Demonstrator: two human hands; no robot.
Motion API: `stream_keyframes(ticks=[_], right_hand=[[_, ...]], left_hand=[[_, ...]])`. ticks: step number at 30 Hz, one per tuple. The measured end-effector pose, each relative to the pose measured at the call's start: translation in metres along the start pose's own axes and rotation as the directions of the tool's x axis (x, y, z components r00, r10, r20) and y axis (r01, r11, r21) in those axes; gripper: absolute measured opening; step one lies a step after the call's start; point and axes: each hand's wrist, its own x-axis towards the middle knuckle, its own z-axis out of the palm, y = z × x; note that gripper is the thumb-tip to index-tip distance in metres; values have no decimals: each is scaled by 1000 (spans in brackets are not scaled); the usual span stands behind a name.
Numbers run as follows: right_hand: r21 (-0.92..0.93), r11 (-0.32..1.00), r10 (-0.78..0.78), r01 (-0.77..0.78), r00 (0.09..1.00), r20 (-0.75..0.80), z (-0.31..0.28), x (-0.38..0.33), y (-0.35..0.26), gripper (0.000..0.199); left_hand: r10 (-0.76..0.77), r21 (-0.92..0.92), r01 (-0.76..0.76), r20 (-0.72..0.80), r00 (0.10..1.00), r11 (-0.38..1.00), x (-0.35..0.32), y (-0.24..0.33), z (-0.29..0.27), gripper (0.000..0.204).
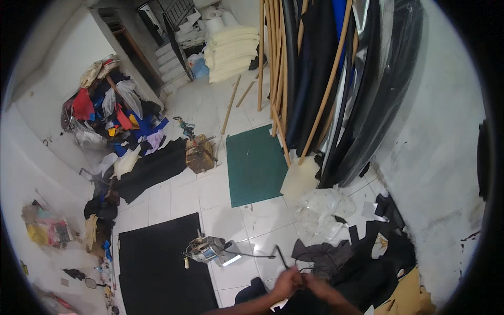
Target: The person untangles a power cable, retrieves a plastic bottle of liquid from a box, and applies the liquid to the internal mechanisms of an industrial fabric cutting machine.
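Here both hands met near bottom centre: left hand (287, 283) and right hand (314, 283) closed together on a thin black strip (282, 257); black fabric (362, 262) lay right, machine (207, 250) left.

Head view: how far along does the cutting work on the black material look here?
Looks done: black offcuts lie scattered on the white floor. In hand: the left hand and right hand meet low in frame around something too small to identify. Seemingly left: a large black sheet lies flat, the green cutting mat is bare, and rolls lean on the wall.
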Motion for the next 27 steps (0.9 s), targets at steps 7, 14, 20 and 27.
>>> stream_keyframes(ticks=[7,14,20,27], right_hand=[[-450,867,-46,-212,867,-496,-18,-17,94,32],[-686,668,-403,-288,635,-659,-94,-99,166,35],[32,986,-35,163,396,-918,21,-143,-24,42],[350,834,-166,427,798,-579,114,-127,-137,32]], left_hand=[[413,-430,-356,43,910,830,-73,221,25,43],[611,-681,-514,-122,782,521,-51,350,-87,41],[338,-562,-416,-243,909,715,88,253,-217,37],[-336,663,-390,697,634,639,96,61,-110,63]])
